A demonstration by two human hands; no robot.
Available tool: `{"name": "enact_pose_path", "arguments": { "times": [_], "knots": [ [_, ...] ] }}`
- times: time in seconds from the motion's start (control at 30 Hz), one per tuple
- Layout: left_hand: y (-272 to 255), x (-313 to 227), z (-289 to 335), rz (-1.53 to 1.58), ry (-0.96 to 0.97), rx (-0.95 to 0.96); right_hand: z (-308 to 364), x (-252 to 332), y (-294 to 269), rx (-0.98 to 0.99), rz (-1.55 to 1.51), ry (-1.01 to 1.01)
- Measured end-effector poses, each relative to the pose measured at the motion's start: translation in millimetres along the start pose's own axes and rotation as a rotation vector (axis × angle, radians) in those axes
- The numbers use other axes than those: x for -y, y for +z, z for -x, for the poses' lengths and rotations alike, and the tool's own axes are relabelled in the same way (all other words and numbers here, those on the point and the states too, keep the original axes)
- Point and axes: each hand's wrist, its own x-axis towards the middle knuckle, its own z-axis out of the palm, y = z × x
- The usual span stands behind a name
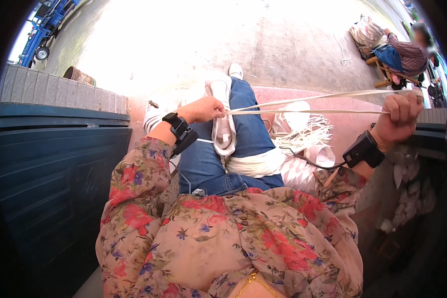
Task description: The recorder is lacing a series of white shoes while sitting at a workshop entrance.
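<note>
A white shoe [223,136] rests lengthwise on my jeans, between the thighs. At its upper part, my left hand [203,109] is closed, fingers pinched against the shoe where the lace comes out. From there a white shoelace [303,111] runs in two taut strands to the right. My right hand [401,116], raised far out to the side, is closed in a fist round the other end of the strands. A bundle of white laces [256,164] lies across my right thigh.
More loose laces [315,130] and white shoes lie heaped beside my right leg; other white shoes [156,116] lie left. A blue panelled door [59,184] stands on my left. Another person [407,57] sits at the far right beside a pale bundle [367,35].
</note>
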Motion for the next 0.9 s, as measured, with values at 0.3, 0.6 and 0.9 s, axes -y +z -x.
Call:
{"name": "enact_pose_path", "arguments": {
  "times": [0.3, 0.6, 0.9],
  "knots": [
    [-70.6, -25.1, 76.0, 0.823, 0.253, -0.241, 47.3, -100.5, -74.3, -0.706, 1.040, 0.715],
    [-156.8, 67.2, 191.4, 1.243, 0.185, -1.073, 177.0, -240.5, -71.1, -0.621, 0.601, 1.516],
    [7.4, 12.8, 41.9, 0.447, -0.198, -0.532, 165.4, -269.4, -62.1, -0.952, 0.467, 1.543]
  ]
}}
